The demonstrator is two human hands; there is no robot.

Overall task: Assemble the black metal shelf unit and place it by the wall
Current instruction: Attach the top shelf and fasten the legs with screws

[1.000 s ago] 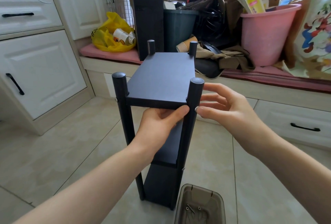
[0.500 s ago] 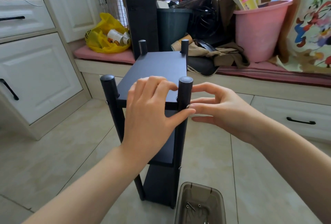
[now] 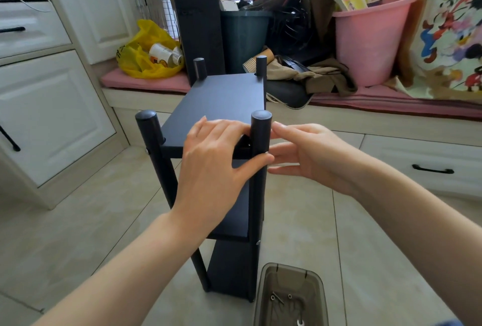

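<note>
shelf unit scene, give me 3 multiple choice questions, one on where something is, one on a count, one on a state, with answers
1. Where is the tray holding screws?
A. on the floor beside the shelf unit's near right foot
B. on the top shelf
C. on the pink cushion

2. How many post tops stick up above the top shelf?
A. two
B. three
C. four

3. How is the shelf unit placed?
A. lying on its side
B. upright on its feet
C. lifted clear of the floor

Answers:
1 A, the tray sits on the tiles next to the near right post's foot.
2 C, two near ones and two far ones show.
3 B, its near posts run down to the floor.
</note>
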